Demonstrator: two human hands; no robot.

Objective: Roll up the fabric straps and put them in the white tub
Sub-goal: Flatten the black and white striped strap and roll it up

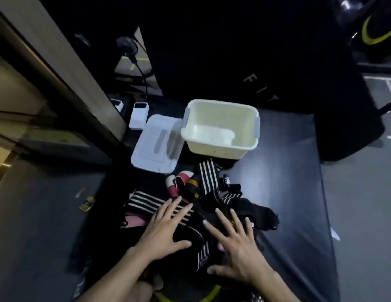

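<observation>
Left hand: my left hand [166,232] lies flat, fingers straight and spread, palm down on the pile; fingertips rest on the black-and-white striped strap [146,203]. It grips nothing.
Right hand: my right hand [238,249] is also flat and spread, palm down on dark fabric of the pile. Nothing pinched or curled round.
Straps: a loose heap of fabric straps [203,203] on the dark mat [299,192], none visibly rolled. I pick out a second striped strap [208,177] running toward the tub, a pink-and-white strap [179,182] and a black strap with yellow marks [193,188].
Tub: the white tub [220,125] stands open beyond the pile, just past the far striped strap; no strap visible inside. Its clear lid [156,142] lies beside it on my left.
Key relation: the near striped strap lies directly under my left fingertips, long axis running left to right across my view, slightly down toward the right. Left hand is nearer; the right is beside its right end.
Stage (judgement): task at the start; I expect to free one strap end before rolling.
Risk (judgement): straps overlap, so lifting one may drag its neighbours.
Other: small white box [139,115] left of the lid.
</observation>
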